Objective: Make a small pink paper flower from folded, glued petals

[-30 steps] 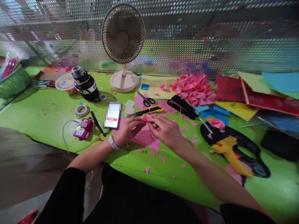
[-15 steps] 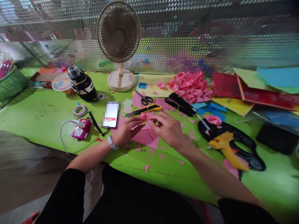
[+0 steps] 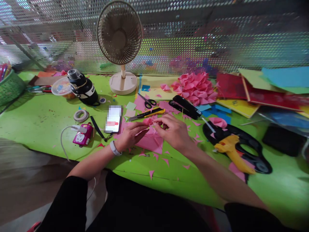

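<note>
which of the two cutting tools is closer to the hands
The yellow-and-black utility knife, just beyond the left hand and right hand; the black-handled scissors lie farther back, toward the fan.

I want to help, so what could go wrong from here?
The pink paper between the left hand and right hand might crumple. The box cutter lies just beyond the left hand, its blade seemingly out, so it might nick you. The yellow glue gun could burn someone if hot.

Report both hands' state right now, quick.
Left hand: closed, holding a small pink paper piece.
Right hand: curled in at that piece's right edge; whether it grips can't be told.
</note>
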A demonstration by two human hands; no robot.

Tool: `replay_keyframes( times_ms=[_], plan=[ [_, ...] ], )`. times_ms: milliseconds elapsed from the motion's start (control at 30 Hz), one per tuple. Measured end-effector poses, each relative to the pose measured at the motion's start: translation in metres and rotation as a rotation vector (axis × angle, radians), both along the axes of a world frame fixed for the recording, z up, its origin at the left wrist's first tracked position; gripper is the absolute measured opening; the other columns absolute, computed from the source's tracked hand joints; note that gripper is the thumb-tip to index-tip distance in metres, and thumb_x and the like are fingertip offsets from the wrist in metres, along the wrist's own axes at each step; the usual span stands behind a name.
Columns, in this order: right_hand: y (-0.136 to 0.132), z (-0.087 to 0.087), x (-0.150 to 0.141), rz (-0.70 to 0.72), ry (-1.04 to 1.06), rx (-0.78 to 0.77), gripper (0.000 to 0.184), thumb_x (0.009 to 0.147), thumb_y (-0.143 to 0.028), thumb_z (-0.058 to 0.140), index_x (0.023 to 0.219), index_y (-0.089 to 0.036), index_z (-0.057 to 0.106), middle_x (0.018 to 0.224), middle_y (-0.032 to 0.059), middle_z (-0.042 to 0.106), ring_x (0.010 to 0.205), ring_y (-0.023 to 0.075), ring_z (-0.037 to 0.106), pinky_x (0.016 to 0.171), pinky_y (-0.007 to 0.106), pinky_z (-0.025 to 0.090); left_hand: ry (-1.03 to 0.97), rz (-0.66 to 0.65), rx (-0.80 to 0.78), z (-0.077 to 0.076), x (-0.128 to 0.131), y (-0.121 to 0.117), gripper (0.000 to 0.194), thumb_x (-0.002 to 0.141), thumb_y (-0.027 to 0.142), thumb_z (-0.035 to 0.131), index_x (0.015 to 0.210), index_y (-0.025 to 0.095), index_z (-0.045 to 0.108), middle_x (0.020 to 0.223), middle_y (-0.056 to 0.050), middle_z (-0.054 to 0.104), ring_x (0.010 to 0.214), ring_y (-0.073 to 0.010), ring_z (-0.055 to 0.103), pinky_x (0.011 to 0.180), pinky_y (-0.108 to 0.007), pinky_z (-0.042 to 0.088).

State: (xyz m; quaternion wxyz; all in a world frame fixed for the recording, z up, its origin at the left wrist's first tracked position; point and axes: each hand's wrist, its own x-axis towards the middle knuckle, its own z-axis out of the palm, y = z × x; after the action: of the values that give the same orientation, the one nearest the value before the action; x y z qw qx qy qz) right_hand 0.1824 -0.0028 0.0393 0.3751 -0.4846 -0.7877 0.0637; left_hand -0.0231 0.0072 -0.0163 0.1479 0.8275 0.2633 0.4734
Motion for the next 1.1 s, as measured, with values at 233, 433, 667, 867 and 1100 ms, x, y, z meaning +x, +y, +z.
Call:
replay_keyframes(
  times_ms=[233, 433, 667, 867, 1100],
  plan=[
    [0.0019, -0.0022, 0.0006, 0.013, -0.003, 0.042, 0.014, 0.093, -0.022, 0.06, 0.089, -0.02, 0.073, 0.089, 0.0059, 0.076, 0.066, 0.0164, 0.066, 0.061, 0.031, 0.052, 0.048, 0.024, 0.069, -0.0006, -0.0011, -0.0005, 0.027, 0.094, 0.016, 0.062, 0.122, 0.018, 0.066, 0.111, -0.011, 0.072, 0.096, -0.0156, 0.072, 0.083, -0.029, 0.062],
    [0.0018, -0.0023, 0.0001, 0.018, 0.002, 0.056, 0.013, 0.093, -0.021, 0.06, 0.088, -0.019, 0.072, 0.087, 0.0053, 0.075, 0.064, 0.0155, 0.065, 0.061, 0.03, 0.051, 0.063, 0.018, 0.093, 0.0007, -0.0006, -0.001, 0.027, 0.094, 0.015, 0.062, 0.122, 0.017, 0.065, 0.113, -0.011, 0.071, 0.096, -0.0153, 0.072, 0.084, -0.029, 0.062],
    [0.002, -0.0018, -0.0005, -0.002, -0.002, 0.025, 0.009, 0.089, -0.019, 0.062, 0.087, -0.019, 0.071, 0.083, 0.0045, 0.074, 0.06, 0.0145, 0.063, 0.057, 0.029, 0.048, 0.09, 0.008, 0.079, 0.0003, -0.0013, -0.0009, 0.029, 0.094, 0.013, 0.062, 0.123, 0.016, 0.064, 0.114, -0.011, 0.071, 0.097, -0.0159, 0.071, 0.084, -0.029, 0.062],
    [0.0024, -0.0035, -0.0005, -0.041, -0.029, -0.026, 0.005, 0.086, -0.019, 0.063, 0.086, -0.02, 0.068, 0.083, 0.0036, 0.074, 0.059, 0.0136, 0.061, 0.055, 0.027, 0.045, 0.147, -0.003, 0.084, -0.0042, -0.0031, -0.0015, 0.03, 0.097, 0.016, 0.058, 0.127, 0.018, 0.061, 0.117, -0.011, 0.069, 0.102, -0.0177, 0.071, 0.086, -0.032, 0.063],
    [0.0025, -0.006, -0.001, -0.028, -0.07, 0.035, 0.006, 0.087, -0.017, 0.063, 0.084, -0.02, 0.066, 0.084, 0.0033, 0.073, 0.058, 0.0129, 0.06, 0.056, 0.027, 0.045, 0.147, -0.004, 0.079, -0.0061, -0.0032, -0.0018, 0.03, 0.098, 0.018, 0.056, 0.127, 0.018, 0.062, 0.117, -0.012, 0.07, 0.103, -0.0179, 0.071, 0.087, -0.031, 0.063]
  ],
)
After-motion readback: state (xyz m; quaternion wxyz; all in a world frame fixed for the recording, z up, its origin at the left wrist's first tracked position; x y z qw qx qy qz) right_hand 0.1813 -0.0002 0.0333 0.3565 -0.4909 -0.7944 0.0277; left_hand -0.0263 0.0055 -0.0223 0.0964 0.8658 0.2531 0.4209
